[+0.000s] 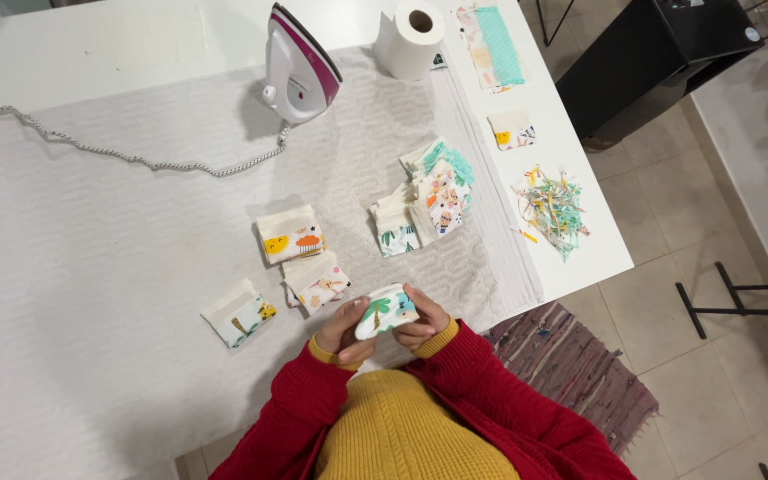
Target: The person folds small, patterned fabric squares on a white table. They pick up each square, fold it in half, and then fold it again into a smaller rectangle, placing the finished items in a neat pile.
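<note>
We hold a printed fabric piece [385, 311] close to our chest, left hand [341, 330] and right hand [421, 322] both with fingers clamped on it. Three folded pieces [291, 236] lie just ahead on the padded cloth [91, 267]. Beyond sit one stack [427, 196], one iron [300, 64], one paper roll [411, 37] and one pile of scraps [551, 211].

The fabric piece [385, 311] is small, white, printed with a green palm tree and a teal patch; it is curled into a rounded fold, printed side up; it sits just right of the pink-printed folded square [317, 283], raised above the counter's [91, 267] near edge, gripped on both sides.
</note>
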